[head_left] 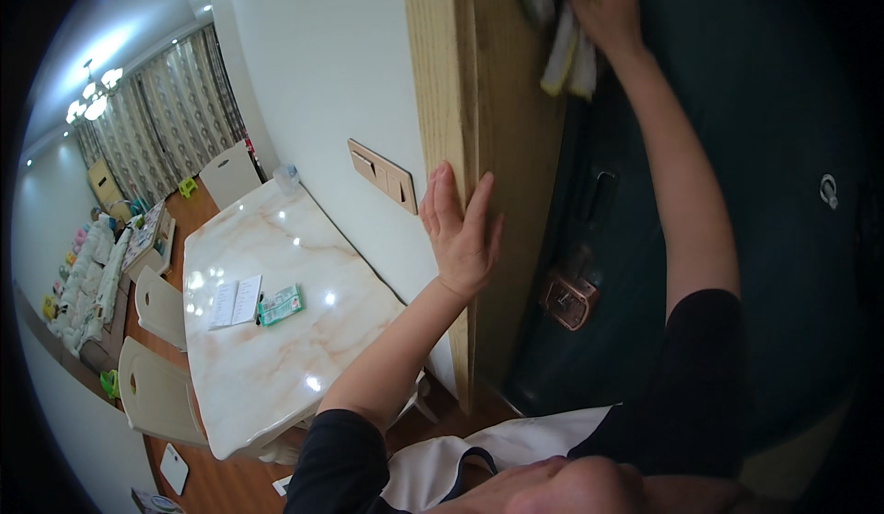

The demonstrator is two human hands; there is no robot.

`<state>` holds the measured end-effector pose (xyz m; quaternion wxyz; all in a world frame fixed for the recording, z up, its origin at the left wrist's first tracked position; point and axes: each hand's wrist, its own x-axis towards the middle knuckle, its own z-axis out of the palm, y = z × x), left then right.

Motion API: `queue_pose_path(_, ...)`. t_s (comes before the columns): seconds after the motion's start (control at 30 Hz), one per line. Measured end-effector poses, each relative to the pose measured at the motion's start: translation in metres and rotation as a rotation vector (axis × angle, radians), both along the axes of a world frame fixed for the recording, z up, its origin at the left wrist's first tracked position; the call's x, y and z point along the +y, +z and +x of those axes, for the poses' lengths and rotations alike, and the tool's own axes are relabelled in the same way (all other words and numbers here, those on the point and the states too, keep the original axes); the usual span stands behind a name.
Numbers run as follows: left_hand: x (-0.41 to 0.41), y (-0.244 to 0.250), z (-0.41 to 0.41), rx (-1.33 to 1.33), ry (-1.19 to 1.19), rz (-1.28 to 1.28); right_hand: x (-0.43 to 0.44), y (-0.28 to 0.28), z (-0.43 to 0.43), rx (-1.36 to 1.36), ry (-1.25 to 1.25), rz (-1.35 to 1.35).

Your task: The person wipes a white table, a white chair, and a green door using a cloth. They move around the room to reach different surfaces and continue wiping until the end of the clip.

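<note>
My left hand (463, 231) rests on the edge of a light wooden door frame (442, 92), its fingers spread and nothing held. Near the fingertips, a copper-coloured light switch plate (382, 175) is fixed to the white wall. Raised to the top of the view, my right hand (608, 13) grips a white cloth with yellow edging (570, 65). The cloth hangs beside the inner face of the frame; its upper part is blurred and partly cut off. Behind my right arm stands a dark green door (773, 251) with a copper-coloured lock (570, 300).
Left of me is a marble-patterned table (276, 369) with an open notebook (236, 301), a green-and-white packet (281, 305) and a clear container (286, 179). White chairs (159, 396) line its far side. Further off are a sofa (90, 300) and patterned curtains (166, 106).
</note>
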<state>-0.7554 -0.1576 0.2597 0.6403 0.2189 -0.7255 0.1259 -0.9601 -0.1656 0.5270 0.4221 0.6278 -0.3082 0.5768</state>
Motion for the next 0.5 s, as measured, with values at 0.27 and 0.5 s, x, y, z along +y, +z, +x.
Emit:
queue_pose_path(0.27, -0.005, -0.007, -0.007, 0.025, -0.037, -0.032, -0.052, -0.044, -0.004, -0.055, -0.016, -0.301)
queue_pose_path(0.5, -0.005, -0.006, -0.009, 0.052, -0.049, -0.054, -0.051, -0.184, -0.011, 0.032, 0.13, -0.164)
